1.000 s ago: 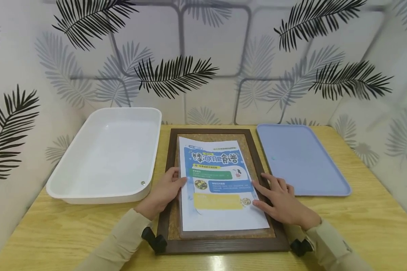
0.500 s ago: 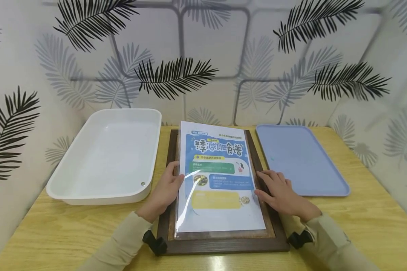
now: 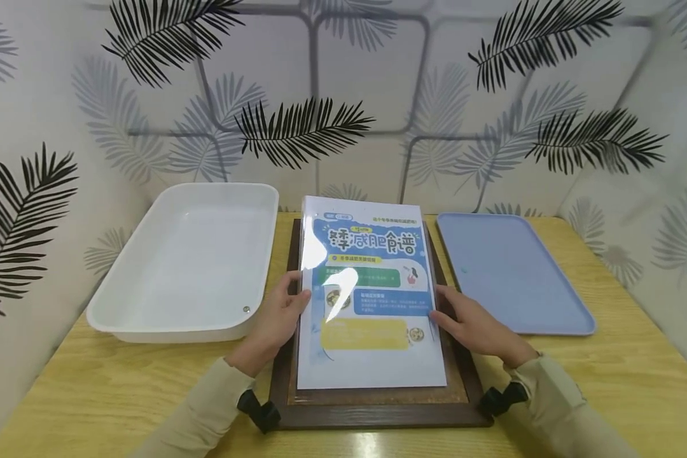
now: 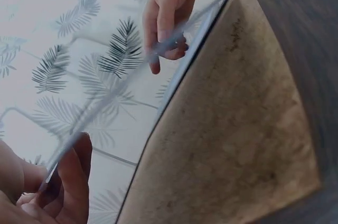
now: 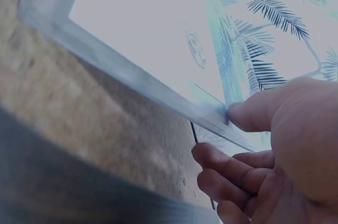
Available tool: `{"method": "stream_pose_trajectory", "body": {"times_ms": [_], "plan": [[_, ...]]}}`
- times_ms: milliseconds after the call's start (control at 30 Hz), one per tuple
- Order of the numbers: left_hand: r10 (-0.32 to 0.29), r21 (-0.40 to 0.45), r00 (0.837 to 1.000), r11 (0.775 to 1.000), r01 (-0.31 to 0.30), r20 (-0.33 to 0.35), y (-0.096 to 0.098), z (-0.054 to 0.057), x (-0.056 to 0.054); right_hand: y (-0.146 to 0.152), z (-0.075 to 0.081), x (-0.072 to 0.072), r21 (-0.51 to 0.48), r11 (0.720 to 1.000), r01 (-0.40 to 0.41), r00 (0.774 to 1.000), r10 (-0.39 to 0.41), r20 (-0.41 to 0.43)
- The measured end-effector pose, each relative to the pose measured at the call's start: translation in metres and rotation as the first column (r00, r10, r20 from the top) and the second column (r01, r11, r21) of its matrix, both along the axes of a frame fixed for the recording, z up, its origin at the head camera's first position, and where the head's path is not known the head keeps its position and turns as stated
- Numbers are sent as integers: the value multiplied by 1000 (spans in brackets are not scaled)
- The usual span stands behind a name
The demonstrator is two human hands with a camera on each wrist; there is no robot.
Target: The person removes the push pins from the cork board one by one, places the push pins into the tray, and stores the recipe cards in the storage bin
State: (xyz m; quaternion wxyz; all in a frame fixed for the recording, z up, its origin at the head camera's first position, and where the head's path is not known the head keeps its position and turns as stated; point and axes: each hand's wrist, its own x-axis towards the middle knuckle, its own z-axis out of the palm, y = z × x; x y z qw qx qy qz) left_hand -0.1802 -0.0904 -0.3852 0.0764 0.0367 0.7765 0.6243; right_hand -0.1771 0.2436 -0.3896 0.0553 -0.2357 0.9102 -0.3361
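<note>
A printed poster (image 3: 372,366) in a clear plastic sleeve is held tilted above a cork board (image 4: 227,113) with a dark wooden frame (image 3: 378,416). At its left edge my left hand (image 3: 279,318) pinches the sleeve, the thumb on top and the fingers behind. My right hand (image 3: 481,327) holds the right edge, its thumb (image 5: 253,113) on the front and curled fingers (image 5: 229,174) beneath. Seen edge-on in the left wrist view, the sleeve stands clear of the cork. Glare covers part of the print in the head view.
To the left stands a deep white tray (image 3: 177,334). A flat blue tray (image 3: 515,273) lies on the wooden table (image 3: 618,381) at the right. Behind the table is a wall (image 3: 366,76) with a leaf pattern.
The sleeved poster has come up off the cork board, its far edge rising first, and now tilts toward me. My right hand has gone from resting beside it to gripping its edge.
</note>
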Motion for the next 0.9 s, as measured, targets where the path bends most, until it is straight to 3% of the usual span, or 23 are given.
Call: {"method": "stream_pose_trajectory", "body": {"times_ms": [300, 467, 567, 767, 900], "plan": [[77, -9, 994, 997, -78, -75, -21, 16, 3, -18, 10, -6, -76, 997, 5, 1000, -4, 24], [84, -94, 989, 991, -96, -125, -42, 26, 4, -37, 16, -12, -73, 997, 27, 998, -23, 58], [94, -154, 989, 982, -112, -116, -56, 31, 4, -52, 20, -18, -72, 997, 36, 998, -32, 60], [138, -254, 990, 958, -137, -14, -87, 41, 2, -87, 28, -30, -63, 996, 66, 995, -61, 73], [145, -318, 989, 937, -146, -25, -112, 44, 0, -113, 32, -39, -63, 996, 68, 995, -63, 83]]}}
